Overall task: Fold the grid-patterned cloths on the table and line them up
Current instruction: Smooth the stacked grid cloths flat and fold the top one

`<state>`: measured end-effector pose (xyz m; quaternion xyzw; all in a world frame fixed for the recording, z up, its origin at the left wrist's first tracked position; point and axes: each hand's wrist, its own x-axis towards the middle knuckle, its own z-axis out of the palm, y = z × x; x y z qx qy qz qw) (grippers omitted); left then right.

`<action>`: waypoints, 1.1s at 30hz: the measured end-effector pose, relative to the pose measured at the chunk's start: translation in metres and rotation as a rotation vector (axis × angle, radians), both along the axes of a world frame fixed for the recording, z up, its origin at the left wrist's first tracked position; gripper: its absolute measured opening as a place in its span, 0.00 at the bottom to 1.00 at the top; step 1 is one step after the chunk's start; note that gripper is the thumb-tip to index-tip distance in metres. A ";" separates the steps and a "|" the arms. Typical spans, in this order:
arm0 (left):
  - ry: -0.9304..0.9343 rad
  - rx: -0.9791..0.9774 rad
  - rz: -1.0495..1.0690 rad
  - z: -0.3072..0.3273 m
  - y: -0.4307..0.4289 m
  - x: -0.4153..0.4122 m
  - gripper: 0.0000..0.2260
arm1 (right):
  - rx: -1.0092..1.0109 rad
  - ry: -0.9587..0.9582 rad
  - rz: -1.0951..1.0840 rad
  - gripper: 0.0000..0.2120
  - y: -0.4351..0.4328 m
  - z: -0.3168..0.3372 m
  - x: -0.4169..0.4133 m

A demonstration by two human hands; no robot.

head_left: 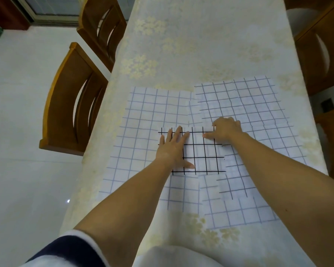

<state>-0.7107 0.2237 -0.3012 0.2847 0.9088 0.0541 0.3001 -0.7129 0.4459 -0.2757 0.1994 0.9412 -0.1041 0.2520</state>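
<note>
Pale floral tablecloth covers a long table (201, 45), seen from above at its near end. Left hand (172, 149) lies flat, fingers straight and spread, thumb out to the side, pressing the left edge of a small folded black-lined cloth (201, 151). Right hand (226, 130) is at that cloth's far right corner: fingers curled over the edge, thumb laid on top and pointing left, so the corner is pinched. Folded cloth sits near the middle of the table's near half, on top of two larger grid cloths spread flat. Blue-lined cloth (139, 120) extends to the left, as far as the table edge. Grey-lined cloth (255, 105) extends to the right and overlaps it along the centre. Dark sleeve (71, 247) with a white cuff shows on the left arm. Two wooden chairs (73, 105) stand along the left side on a light floor (27, 93); another chair (320, 51) stands at the right.
</note>
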 end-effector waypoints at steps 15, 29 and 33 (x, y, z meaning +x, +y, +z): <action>-0.091 -0.208 0.029 0.010 0.025 -0.001 0.71 | -0.377 0.405 -0.402 0.18 -0.025 -0.001 0.083; -0.085 -0.179 0.051 0.017 0.032 0.002 0.72 | -0.217 0.452 -0.180 0.16 -0.071 0.028 0.072; 0.023 0.056 0.088 0.014 0.007 0.001 0.62 | -0.074 0.416 -0.116 0.12 -0.083 0.030 0.066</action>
